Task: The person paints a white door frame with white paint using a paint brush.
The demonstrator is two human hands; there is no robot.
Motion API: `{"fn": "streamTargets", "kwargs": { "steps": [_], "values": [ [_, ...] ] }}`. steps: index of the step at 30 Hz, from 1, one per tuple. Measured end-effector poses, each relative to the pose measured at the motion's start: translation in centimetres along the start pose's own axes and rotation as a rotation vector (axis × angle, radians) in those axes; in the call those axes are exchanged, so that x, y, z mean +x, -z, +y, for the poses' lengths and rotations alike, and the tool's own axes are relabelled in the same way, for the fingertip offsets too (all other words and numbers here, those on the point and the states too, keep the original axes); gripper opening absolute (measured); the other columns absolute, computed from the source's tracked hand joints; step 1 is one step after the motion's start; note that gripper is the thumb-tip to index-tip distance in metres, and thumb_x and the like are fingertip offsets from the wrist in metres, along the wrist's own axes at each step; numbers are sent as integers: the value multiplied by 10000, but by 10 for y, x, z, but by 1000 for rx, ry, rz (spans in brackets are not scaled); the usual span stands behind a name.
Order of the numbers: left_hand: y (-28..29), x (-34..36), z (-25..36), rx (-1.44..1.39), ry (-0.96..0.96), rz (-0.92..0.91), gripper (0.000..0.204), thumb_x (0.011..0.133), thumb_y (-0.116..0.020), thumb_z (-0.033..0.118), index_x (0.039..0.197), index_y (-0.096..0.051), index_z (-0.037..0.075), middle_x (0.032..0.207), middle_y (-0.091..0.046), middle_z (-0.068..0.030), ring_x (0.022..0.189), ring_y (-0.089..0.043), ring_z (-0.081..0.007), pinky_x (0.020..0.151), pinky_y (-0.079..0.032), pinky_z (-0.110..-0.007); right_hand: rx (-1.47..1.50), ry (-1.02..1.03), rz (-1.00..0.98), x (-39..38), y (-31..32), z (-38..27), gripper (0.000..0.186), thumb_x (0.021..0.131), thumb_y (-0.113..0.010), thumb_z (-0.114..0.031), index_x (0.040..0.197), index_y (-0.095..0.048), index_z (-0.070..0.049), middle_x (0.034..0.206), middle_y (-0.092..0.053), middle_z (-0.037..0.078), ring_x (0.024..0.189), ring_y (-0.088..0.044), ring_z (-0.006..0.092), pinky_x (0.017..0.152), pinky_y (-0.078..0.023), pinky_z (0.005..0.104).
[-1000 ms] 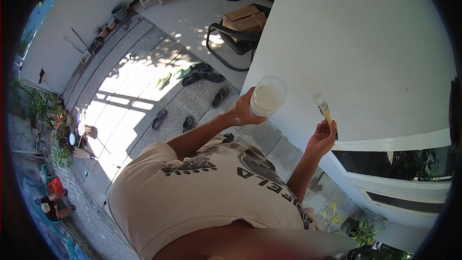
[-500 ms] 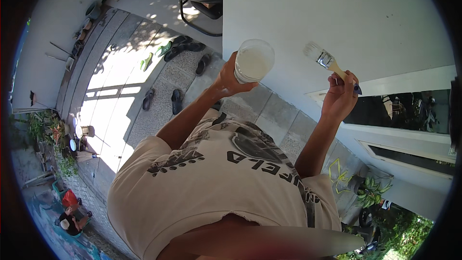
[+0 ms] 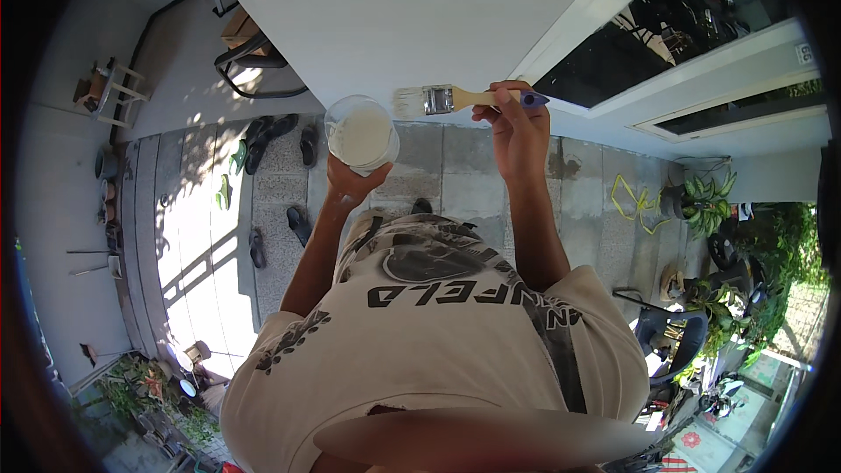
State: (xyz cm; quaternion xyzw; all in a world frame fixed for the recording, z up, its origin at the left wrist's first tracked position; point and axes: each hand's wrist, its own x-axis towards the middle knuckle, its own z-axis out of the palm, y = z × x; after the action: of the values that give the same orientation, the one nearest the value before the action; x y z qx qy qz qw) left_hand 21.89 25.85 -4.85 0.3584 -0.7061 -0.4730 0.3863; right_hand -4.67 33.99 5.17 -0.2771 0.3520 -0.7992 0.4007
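Note:
My left hand (image 3: 352, 182) is wrapped round a clear plastic cup (image 3: 392, 142) that holds off-white paint (image 3: 361, 133). A white smear marks that wrist. To the right, my right hand (image 3: 519, 127) grips a paintbrush (image 3: 469, 101) by its pale wooden handle, whose end is purple. The brush lies nearly level, and its whitish bristles point left at the cup, a short gap from the rim. Behind both hands rises a pale wall (image 3: 403, 17); whether the bristles touch it I cannot tell.
Dark-glazed windows (image 3: 648, 31) in white frames are on the right. Sandals (image 3: 300, 225) and green slippers (image 3: 224, 193) lie on the tiled floor (image 3: 412, 175) to the left. A black chair (image 3: 254, 61) stands at the back left, potted plants (image 3: 708, 193) and another chair (image 3: 679, 342) at the right.
My right hand has brought the paintbrush leftward, from a tilted pose to nearly level beside the cup. The cup has shifted left and slightly down. The whole view has turned to the right.

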Motion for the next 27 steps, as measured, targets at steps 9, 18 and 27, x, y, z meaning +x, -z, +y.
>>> {"fn": "streamTargets", "kwargs": {
  "steps": [9,18,27],
  "values": [
    [-6,-12,-13,4,-125,-113,776,690,-907,181,1352,-548,-7,1249,-671,-157,1140,-664,-265,980,-530,-397,-20,41,187,-56,22,-20,147,988,-677,-118,1058,-668,11,948,-716,136,791,-723,221,702,-580,342],
    [-6,-65,10,-114,-64,-225,789,700,-894,184,1375,-531,-3,1260,-656,-137,1148,-646,-250,996,-510,-396,2,55,293,-120,28,-12,141,993,-669,-117,1069,-658,2,961,-715,135,781,-706,216,699,-573,339],
    [-11,-98,14,-72,-121,-230,773,704,-896,180,1364,-535,5,1239,-681,-140,1128,-676,-254,977,-536,-401,61,89,327,-155,38,-25,136,1006,-647,-117,1074,-653,0,943,-716,132,772,-706,213,687,-570,332]
  ]
}}
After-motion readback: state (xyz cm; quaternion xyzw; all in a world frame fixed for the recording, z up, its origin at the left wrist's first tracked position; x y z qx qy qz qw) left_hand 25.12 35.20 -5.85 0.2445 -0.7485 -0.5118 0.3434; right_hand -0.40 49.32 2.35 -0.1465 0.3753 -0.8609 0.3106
